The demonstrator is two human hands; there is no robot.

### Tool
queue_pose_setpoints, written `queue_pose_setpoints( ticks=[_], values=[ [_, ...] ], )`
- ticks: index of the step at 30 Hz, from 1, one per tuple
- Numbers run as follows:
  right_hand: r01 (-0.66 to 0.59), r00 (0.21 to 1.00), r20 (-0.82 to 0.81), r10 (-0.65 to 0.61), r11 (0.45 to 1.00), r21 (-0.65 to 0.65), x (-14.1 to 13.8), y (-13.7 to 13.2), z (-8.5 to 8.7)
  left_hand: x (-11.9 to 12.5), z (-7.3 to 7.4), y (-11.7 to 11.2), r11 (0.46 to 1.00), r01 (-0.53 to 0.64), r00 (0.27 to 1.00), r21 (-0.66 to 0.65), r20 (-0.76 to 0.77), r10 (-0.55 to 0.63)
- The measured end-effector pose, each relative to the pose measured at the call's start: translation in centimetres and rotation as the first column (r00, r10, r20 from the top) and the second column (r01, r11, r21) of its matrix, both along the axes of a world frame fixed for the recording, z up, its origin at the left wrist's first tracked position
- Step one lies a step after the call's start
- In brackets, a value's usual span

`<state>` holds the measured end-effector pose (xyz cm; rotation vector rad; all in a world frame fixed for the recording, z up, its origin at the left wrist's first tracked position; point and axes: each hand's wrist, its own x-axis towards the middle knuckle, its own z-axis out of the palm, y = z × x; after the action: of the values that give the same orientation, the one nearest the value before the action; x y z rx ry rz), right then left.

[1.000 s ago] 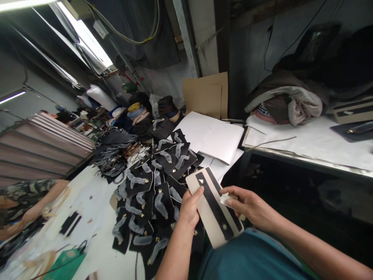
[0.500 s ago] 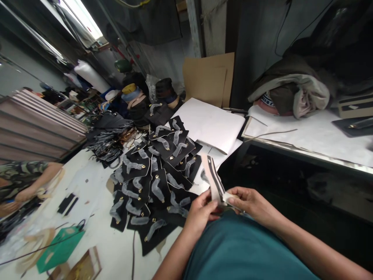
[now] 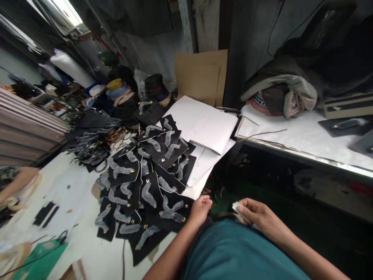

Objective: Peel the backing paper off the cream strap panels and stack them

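My right hand [image 3: 258, 216] is closed, its thumb and fingers pinching a small white piece [image 3: 236, 207] that may be folded cloth or foam. Just below those fingers a beige edge shows against my lap, mostly hidden. My left hand [image 3: 201, 210] has its fingers curled together by the table's edge; whatever may be in it does not show. Beside it spreads a pile of black flat panels [image 3: 171, 204] with gold clasps, many bearing a strip wrapped in clear film [image 3: 149, 194]. The striped strip seen before is not clearly visible.
White sheets [image 3: 201, 120] lie behind the pile, with brown cardboard [image 3: 199, 77] upright against the wall. A white shelf [image 3: 309, 146] to the right holds a bundled garment [image 3: 287, 93]. At left are a green box [image 3: 37, 258] and another person's arm [image 3: 20, 182].
My hands have moved apart, and the striped strip between them has gone from sight. The white piece stays in my right hand. The view has shifted slightly right.
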<state>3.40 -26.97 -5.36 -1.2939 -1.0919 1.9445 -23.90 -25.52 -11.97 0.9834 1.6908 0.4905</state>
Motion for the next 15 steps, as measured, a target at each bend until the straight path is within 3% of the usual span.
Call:
queue_pose_setpoints(
  ticks=[9, 12, 15],
  values=[
    [0.109, 0.992, 0.088, -0.095, 0.981, -0.161, 2.8, -0.4, -0.3, 1.1, -5.0, -0.3, 0.976, 0.187, 0.981, -0.109, -0.035, -0.192],
    [0.117, 0.992, 0.079, -0.102, 0.968, -0.22, 2.8, -0.5, -0.9, 2.0, -6.8, -0.1, 0.973, 0.191, 0.98, -0.134, -0.023, -0.195],
    [0.142, 0.988, 0.09, -0.123, 0.957, -0.251, 2.7, -0.9, -2.3, 3.1, -9.7, 0.2, 0.968, 0.16, 0.986, -0.192, -0.007, -0.164]
  ],
)
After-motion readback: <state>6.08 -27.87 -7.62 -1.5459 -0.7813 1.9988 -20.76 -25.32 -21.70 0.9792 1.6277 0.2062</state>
